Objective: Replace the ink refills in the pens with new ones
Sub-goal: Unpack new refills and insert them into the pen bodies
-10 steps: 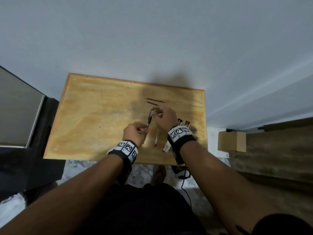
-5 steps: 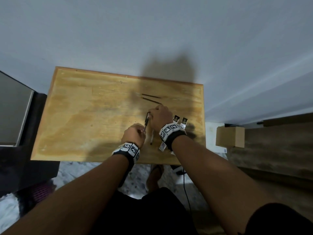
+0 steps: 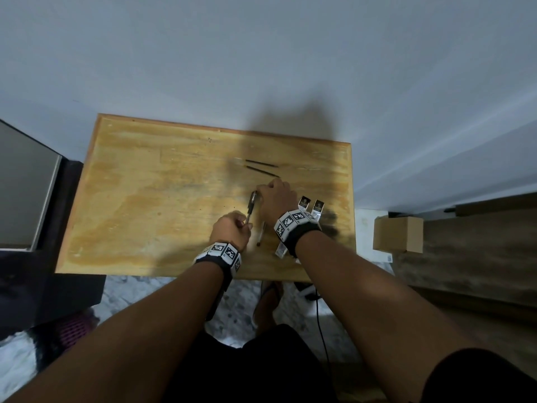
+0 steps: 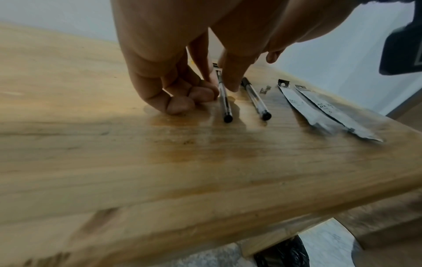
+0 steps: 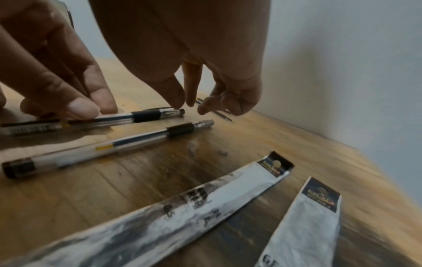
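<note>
A clear pen with a black grip [image 3: 250, 209] [image 5: 137, 116] lies on the wooden table [image 3: 145, 199]. My left hand [image 3: 242, 225] [image 4: 220, 88] pinches its barrel near the back end. My right hand [image 3: 261, 193] [image 5: 182, 105] has thumb and forefinger closed at the pen's tip, the other fingers curled. A second pen [image 3: 261, 234] [image 5: 114, 144] [image 4: 255, 99] lies free just to the right, parallel to the first. Two thin dark refills [image 3: 261, 167] [image 5: 219, 112] lie beyond my right hand.
Two silver refill packets [image 5: 182, 207] [image 5: 308, 216] [image 3: 311, 205] lie on the table under and right of my right wrist, near the right edge. The wall runs along the table's far side. A cardboard box [image 3: 398, 234] sits on the floor to the right.
Both hands have brought the pen down onto the table beside the second pen, still holding its two ends. My head view has shifted a little.
</note>
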